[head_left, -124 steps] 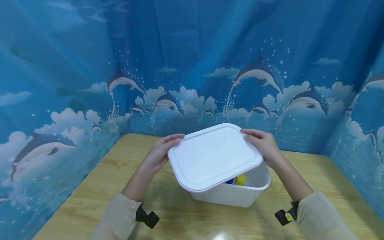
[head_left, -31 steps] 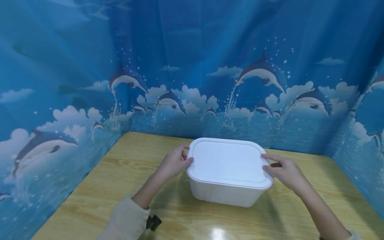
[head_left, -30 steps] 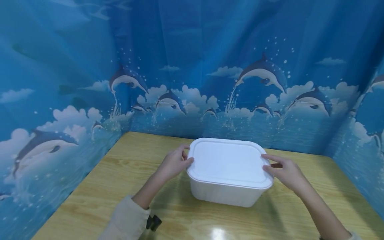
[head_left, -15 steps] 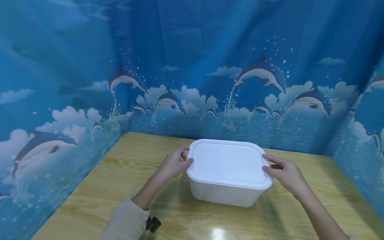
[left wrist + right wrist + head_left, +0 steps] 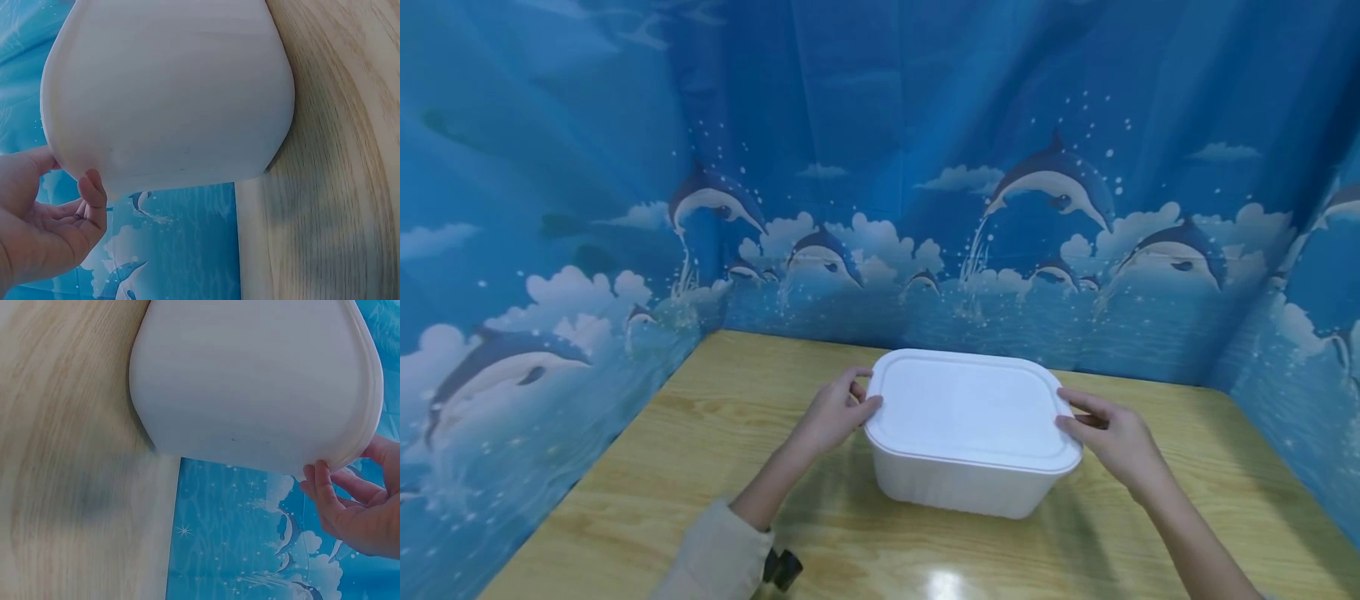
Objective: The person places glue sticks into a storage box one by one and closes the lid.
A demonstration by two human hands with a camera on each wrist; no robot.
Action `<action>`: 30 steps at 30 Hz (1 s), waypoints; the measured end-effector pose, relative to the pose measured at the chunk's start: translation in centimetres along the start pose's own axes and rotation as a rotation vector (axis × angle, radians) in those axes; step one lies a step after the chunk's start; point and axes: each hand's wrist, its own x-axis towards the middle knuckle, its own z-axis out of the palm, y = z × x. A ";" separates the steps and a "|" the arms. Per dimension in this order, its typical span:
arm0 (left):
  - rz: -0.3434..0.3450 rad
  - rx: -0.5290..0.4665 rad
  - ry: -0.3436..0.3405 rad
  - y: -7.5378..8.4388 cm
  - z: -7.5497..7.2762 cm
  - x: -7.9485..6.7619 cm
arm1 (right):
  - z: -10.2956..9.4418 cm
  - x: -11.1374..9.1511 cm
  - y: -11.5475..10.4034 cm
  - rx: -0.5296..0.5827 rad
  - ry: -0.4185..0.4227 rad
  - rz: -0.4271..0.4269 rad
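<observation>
A white plastic storage box (image 5: 962,487) stands on the wooden table, with its white lid (image 5: 970,408) lying flat over the rim. My left hand (image 5: 833,414) pinches the lid's left edge, thumb on top. In the left wrist view, curled fingers of the left hand (image 5: 53,219) reach under the rim. On the opposite side my right hand (image 5: 1116,437) holds the lid's right edge between thumb and fingers. From the right wrist, the right hand (image 5: 362,506) shows its fingertips against the box just below the rim. The box's contents are hidden.
The wooden table (image 5: 647,500) reaches back to a blue curtain (image 5: 865,125) printed with dolphins, which also hangs at left and right. A black wrist device (image 5: 784,568) sits at the left sleeve.
Earlier the lid was held tilted above the box, with yellow and blue items showing inside. It now lies level on the box. Over the last second the hands have hardly moved.
</observation>
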 end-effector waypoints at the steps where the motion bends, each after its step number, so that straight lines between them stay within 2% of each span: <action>1: 0.007 -0.005 0.002 -0.1 0.0 0.0 | 0.1 0.0 0.1 0.005 0.006 -0.002; 9: 0.043 -0.016 0.019 0.0 0.3 -0.3 | 0.8 0.0 0.7 0.037 0.069 -0.031; 11: 0.043 -0.045 0.016 -0.1 0.4 -0.3 | 0.9 0.0 0.8 0.045 0.082 -0.031; 14: 0.031 -0.152 0.008 -0.4 0.6 -0.4 | 1.2 -0.1 1.0 0.074 0.097 -0.010; 18: 0.010 -0.385 0.009 -1.1 1.0 -0.3 | 1.5 -0.3 1.2 0.129 0.113 0.042; 21: 0.004 -0.518 0.014 -1.4 1.3 -0.2 | 1.7 -0.4 1.4 0.173 0.132 0.060; 26: -0.015 -0.584 0.013 -1.4 1.4 -0.3 | 1.8 -0.5 1.5 0.230 0.153 0.055; 30: -0.044 -0.616 0.010 -1.6 1.3 -0.5 | 2.1 -0.4 1.6 0.280 0.138 0.051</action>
